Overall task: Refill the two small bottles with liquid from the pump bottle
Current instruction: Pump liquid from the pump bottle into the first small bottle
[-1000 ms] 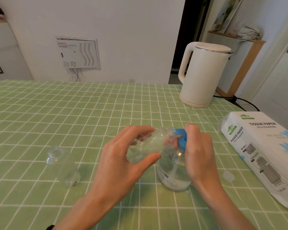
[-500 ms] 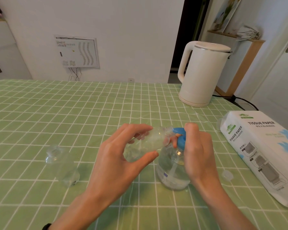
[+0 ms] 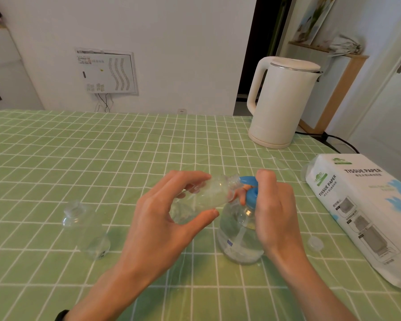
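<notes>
Left hand grips one small bottle, tilted, with its mouth at the blue nozzle of the pump bottle on the table. Right hand curls over the pump top. Second small bottle sits well apart, left. Positions match the earlier frame; whether the liquid level has risen cannot be told.

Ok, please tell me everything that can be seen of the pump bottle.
The pump bottle is squat, round and clear, seemingly plastic, standing upright on the green checked tablecloth. Its blue pump head has a spout pointing left; a pale tube runs inside, and a small label sits low. It holds clear liquid. The right hand grips the pump head; the small bottle, tilted in the left hand, meets the spout with its mouth.
</notes>
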### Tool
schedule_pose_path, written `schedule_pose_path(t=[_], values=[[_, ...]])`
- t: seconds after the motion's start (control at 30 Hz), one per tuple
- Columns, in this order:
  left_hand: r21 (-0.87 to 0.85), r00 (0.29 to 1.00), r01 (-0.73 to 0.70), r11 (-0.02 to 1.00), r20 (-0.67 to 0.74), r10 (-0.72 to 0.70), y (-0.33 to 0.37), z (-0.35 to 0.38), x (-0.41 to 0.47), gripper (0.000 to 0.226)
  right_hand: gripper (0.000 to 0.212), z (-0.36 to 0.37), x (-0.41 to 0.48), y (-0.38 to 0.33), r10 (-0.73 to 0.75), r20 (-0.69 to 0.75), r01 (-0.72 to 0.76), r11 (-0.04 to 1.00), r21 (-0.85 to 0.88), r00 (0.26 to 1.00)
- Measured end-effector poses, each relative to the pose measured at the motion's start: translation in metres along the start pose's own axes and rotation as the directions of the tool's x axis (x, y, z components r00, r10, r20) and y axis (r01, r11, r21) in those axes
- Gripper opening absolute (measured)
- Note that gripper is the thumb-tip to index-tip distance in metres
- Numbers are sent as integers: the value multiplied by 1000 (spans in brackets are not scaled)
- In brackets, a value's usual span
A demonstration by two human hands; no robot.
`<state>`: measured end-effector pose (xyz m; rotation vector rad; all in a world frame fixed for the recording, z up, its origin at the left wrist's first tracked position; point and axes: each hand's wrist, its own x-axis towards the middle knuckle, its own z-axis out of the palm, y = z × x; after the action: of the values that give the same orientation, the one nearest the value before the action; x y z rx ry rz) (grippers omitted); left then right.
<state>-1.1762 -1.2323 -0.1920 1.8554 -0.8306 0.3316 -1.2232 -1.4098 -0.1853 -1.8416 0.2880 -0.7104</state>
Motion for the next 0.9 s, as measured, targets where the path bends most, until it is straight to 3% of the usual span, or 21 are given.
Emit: schedule_pose_path(t=[0.33,0.6,0.9], values=[[-12,1000,-4,1000,1,4,0,0,0,44,72,0,-2,-1,45,-20,-46,998,-39,999],[-8,1000,-4,1000,9,4,0,0,0,44,56,-1,0,-1,-12,5,13,999,-35,1000],[-16,1000,-14,1000,9,15,0,0,0,45,71,0,-2,-1,56,-24,-57,997,-46,998]])
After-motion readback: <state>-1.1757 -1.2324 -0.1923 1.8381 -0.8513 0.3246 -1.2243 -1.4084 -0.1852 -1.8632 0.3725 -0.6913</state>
